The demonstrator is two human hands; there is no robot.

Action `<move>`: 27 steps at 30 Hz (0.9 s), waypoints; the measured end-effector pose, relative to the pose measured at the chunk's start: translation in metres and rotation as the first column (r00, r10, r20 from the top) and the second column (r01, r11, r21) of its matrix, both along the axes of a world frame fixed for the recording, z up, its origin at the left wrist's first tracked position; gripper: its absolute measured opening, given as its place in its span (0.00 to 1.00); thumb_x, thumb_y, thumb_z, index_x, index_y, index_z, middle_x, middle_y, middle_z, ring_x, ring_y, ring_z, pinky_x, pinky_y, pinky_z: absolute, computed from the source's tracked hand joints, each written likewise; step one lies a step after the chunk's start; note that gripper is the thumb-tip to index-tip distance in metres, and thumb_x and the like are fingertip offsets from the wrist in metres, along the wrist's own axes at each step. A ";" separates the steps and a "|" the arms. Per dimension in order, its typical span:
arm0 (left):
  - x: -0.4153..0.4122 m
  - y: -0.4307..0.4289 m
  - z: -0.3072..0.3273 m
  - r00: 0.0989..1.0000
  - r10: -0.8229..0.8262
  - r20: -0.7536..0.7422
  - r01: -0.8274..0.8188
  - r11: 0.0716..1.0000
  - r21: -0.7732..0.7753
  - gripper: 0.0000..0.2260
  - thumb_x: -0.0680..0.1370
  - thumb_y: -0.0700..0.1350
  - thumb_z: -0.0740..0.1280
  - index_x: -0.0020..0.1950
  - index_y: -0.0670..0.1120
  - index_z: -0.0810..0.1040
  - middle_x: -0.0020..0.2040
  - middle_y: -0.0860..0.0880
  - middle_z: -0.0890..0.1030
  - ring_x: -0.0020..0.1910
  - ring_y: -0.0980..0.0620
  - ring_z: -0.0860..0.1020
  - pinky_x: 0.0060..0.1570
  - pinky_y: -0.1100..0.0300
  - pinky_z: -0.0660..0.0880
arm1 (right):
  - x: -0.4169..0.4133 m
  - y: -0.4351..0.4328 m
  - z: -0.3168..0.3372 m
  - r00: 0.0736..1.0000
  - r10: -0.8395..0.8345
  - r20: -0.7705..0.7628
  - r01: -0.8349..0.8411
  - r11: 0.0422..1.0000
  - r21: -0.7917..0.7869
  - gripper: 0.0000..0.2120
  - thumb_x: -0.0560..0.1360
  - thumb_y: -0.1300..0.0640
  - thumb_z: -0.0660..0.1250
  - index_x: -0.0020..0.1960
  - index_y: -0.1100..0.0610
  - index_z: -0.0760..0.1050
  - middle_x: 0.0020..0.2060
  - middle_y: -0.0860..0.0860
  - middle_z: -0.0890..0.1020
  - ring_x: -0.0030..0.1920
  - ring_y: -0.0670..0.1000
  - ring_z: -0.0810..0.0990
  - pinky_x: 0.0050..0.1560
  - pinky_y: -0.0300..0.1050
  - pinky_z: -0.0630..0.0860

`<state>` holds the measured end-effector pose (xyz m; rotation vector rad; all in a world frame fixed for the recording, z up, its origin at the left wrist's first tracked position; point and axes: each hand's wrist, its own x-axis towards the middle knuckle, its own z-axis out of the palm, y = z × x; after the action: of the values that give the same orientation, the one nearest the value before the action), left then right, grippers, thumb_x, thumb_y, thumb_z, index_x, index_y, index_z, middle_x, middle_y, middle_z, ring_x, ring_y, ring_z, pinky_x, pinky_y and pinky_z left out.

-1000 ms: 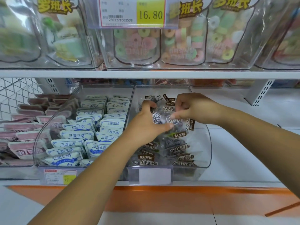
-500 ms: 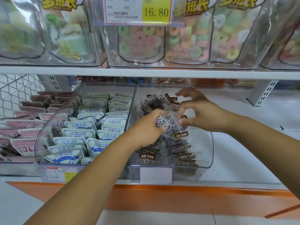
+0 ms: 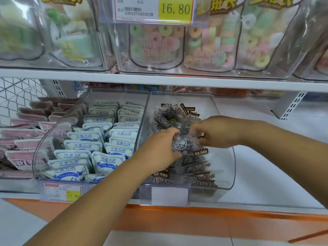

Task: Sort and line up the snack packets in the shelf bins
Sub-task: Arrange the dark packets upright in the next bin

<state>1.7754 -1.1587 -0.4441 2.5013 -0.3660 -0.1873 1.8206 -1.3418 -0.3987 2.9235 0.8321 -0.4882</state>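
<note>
Your right hand [image 3: 218, 133] has curled back onto the dark packet [image 3: 181, 145] that your left hand [image 3: 159, 148] grips. The white packets [image 3: 106, 139] stand lined; this bin [image 3: 229, 172] looks still jumbled.

Left forearm [image 3: 99, 197] and right forearm [image 3: 276, 148], both slim, bare to the frame edge. Left hand [image 3: 159, 148] and right hand [image 3: 214, 132] bare too; right fingertips [image 3: 194, 133] motion-blurred.

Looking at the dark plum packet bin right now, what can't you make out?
Head view only:
right hand: motion-blurred, grip unclear.
dark packet in the left hand: partly hidden behind that hand.
white-packet bin's price tag: small print too blurred to read.
upper bags: brand lettering cut by the top edge.
</note>
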 end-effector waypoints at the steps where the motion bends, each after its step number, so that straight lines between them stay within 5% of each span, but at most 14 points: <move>1: -0.001 0.000 -0.001 1.000 0.005 0.008 -0.005 1.000 0.011 0.30 0.74 0.48 0.72 0.73 0.50 0.64 0.67 0.53 0.73 0.59 0.54 0.75 0.62 0.55 0.72 | 0.002 -0.001 0.000 1.000 -0.004 0.027 0.004 1.000 0.002 0.10 0.79 0.52 0.63 0.60 0.49 0.72 0.54 0.48 0.79 0.51 0.50 0.76 0.53 0.47 0.74; 5: -0.004 0.002 0.001 0.998 0.036 0.053 -0.036 0.999 -0.003 0.32 0.73 0.49 0.73 0.73 0.51 0.62 0.70 0.53 0.68 0.61 0.56 0.71 0.57 0.65 0.65 | 0.007 -0.010 0.013 0.984 -0.006 0.178 -0.002 0.999 0.045 0.05 0.79 0.56 0.60 0.51 0.47 0.70 0.45 0.49 0.77 0.45 0.53 0.75 0.46 0.47 0.74; 10: -0.004 0.002 0.004 0.998 -0.010 0.068 0.011 1.000 -0.023 0.30 0.76 0.47 0.71 0.75 0.53 0.62 0.71 0.54 0.68 0.61 0.57 0.69 0.54 0.67 0.63 | 0.010 -0.009 0.033 0.976 -0.037 0.213 0.012 0.993 0.118 0.16 0.79 0.58 0.58 0.39 0.38 0.67 0.36 0.43 0.73 0.40 0.47 0.72 0.38 0.46 0.65; 15: -0.006 0.000 0.009 0.999 -0.009 0.042 0.014 0.993 -0.117 0.33 0.77 0.54 0.68 0.78 0.56 0.55 0.76 0.56 0.62 0.71 0.57 0.64 0.62 0.65 0.60 | -0.001 -0.001 0.021 0.982 0.098 0.160 -0.098 0.995 -0.004 0.10 0.78 0.58 0.61 0.54 0.45 0.75 0.45 0.48 0.78 0.44 0.50 0.77 0.47 0.47 0.75; 18: -0.003 -0.003 0.011 1.000 0.010 0.029 -0.005 0.990 -0.143 0.36 0.74 0.56 0.71 0.77 0.58 0.57 0.75 0.57 0.63 0.71 0.57 0.64 0.61 0.66 0.59 | -0.002 -0.006 0.014 0.999 0.045 -0.010 -0.042 0.976 0.214 0.09 0.77 0.56 0.66 0.55 0.45 0.76 0.46 0.39 0.79 0.46 0.42 0.77 0.51 0.44 0.75; 21: 0.003 -0.006 0.013 0.999 0.007 -0.032 -0.014 0.974 -0.226 0.32 0.72 0.54 0.74 0.73 0.58 0.65 0.68 0.56 0.73 0.63 0.57 0.73 0.62 0.62 0.68 | -0.002 -0.016 0.012 0.990 -0.023 -0.137 0.093 0.845 0.527 0.11 0.75 0.60 0.70 0.52 0.45 0.80 0.44 0.32 0.81 0.46 0.33 0.78 0.49 0.31 0.73; 23: 0.004 -0.007 0.015 0.999 0.011 -0.040 -0.021 0.962 -0.272 0.26 0.72 0.52 0.74 0.68 0.56 0.72 0.59 0.57 0.79 0.53 0.59 0.77 0.53 0.62 0.73 | -0.004 -0.020 0.012 0.983 -0.043 -0.178 0.144 0.785 0.603 0.12 0.73 0.58 0.72 0.53 0.45 0.81 0.48 0.37 0.83 0.49 0.36 0.79 0.52 0.33 0.75; 27: -0.006 -0.005 0.016 0.987 0.139 0.083 -0.107 0.944 -0.311 0.11 0.74 0.50 0.72 0.52 0.59 0.74 0.52 0.58 0.78 0.41 0.64 0.74 0.37 0.67 0.67 | -0.003 -0.025 0.018 0.953 -0.064 -0.295 0.253 0.704 0.663 0.15 0.70 0.45 0.69 0.56 0.46 0.79 0.51 0.43 0.84 0.54 0.42 0.81 0.60 0.37 0.74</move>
<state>1.7696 -1.1636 -0.4284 2.2214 -0.2571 0.0481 1.8174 -1.3669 -0.3804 3.7236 0.9627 -0.7003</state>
